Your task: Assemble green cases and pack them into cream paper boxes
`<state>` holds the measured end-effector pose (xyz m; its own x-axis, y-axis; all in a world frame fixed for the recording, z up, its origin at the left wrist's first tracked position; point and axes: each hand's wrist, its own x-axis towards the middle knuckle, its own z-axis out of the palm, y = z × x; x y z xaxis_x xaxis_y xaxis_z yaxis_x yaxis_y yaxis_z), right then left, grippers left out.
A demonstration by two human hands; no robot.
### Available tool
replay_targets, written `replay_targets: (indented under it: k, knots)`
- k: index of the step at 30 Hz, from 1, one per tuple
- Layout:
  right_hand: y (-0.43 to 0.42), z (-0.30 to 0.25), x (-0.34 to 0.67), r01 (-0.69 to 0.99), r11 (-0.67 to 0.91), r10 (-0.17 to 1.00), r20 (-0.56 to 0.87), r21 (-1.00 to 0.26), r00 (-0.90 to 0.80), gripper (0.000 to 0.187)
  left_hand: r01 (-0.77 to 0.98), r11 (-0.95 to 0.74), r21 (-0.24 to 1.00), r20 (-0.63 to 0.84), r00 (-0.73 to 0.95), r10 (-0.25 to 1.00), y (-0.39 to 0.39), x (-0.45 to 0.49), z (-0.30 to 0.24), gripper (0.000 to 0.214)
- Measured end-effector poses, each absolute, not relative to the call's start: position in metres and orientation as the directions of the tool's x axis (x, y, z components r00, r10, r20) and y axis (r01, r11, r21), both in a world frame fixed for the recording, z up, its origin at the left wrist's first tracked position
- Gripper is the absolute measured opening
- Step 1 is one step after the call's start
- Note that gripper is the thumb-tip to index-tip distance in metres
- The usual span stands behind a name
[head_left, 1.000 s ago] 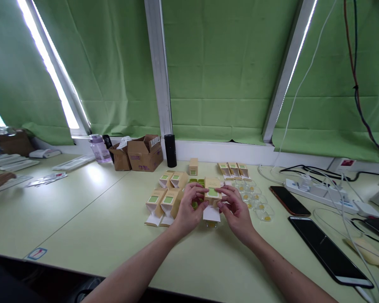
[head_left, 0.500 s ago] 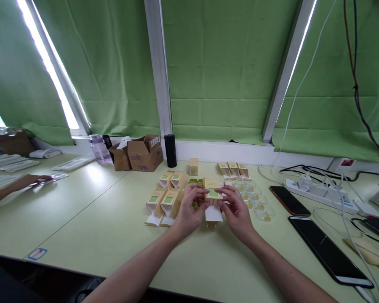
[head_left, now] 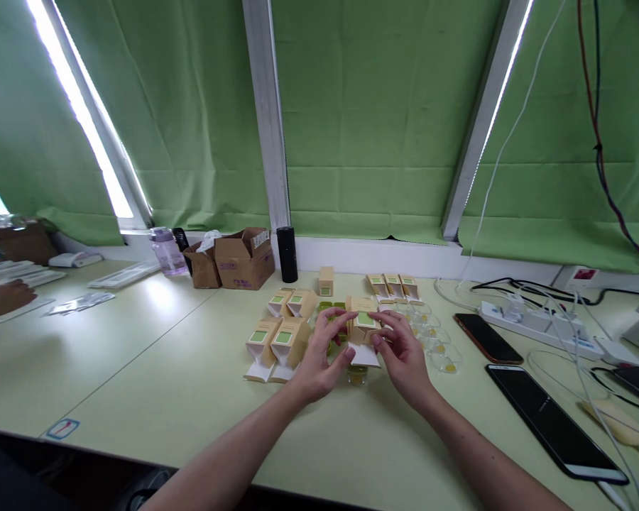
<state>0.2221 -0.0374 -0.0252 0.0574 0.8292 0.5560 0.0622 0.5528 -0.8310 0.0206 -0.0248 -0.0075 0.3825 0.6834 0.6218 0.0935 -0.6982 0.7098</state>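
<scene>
My right hand (head_left: pixel 405 355) has its fingers on top and its thumb at the near side of a small tan cardboard box (head_left: pixel 366 332). The box has a green label, and its white-lined flap hangs open toward me. My left hand (head_left: pixel 324 358) is beside it, fingers and thumb spread, fingertips near the box's left edge; whether they touch it I cannot tell. Under and between the hands are small green-lidded containers (head_left: pixel 339 333), partly hidden. A clear container with something yellow in it (head_left: pixel 357 376) sits just below the flap.
Similar open-flapped boxes (head_left: pixel 290 341) stand left, others (head_left: pixel 394 287) at the back, and one box (head_left: pixel 326 281) alone. Clear domed pieces (head_left: pixel 439 348) lie right, near two phones (head_left: pixel 556 422) and a power strip (head_left: pixel 543 330). Another person's hand (head_left: pixel 11 294) is far left.
The box has shifted slightly right with my right hand. My left thumb has come away from it. At far left, the other person's hand has drawn back left from the plastic packets.
</scene>
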Motion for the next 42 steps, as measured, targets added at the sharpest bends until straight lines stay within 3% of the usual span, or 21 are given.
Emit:
replay_targets:
  k: [4,7,18,29,42]
  knots:
    - [-0.0368,-0.0249,0.2230,0.054,0.557,0.825,0.560,-0.829,0.074,0.032,0.064,-0.709,0.702,0.608,0.465,0.644,-0.0262,0.0188,-0.0053,0.079]
    - [-0.0368,-0.0255,0.2224,0.051,0.561,0.823,0.563,-0.826,0.079,0.031,0.067,-0.700,0.711,0.596,0.471,0.651,-0.0255,0.0199,-0.0076,0.085]
    - [-0.0413,-0.0235,0.2199,0.052,0.558,0.829,0.559,-0.828,0.009,0.033,0.050,-0.640,0.766,0.586,0.355,0.729,-0.0220,0.0228,-0.0124,0.056]
    - [-0.0455,-0.0239,0.2208,0.029,0.578,0.814,0.573,-0.816,-0.091,0.035,-0.032,-0.558,0.829,0.540,0.307,0.784,-0.0206,0.0233,-0.0127,0.046]
    - [-0.0457,-0.0269,0.2194,0.050,0.622,0.782,0.617,-0.781,-0.091,0.036,-0.008,-0.623,0.782,0.603,0.258,0.755,-0.0175,0.0257,-0.0128,0.036]
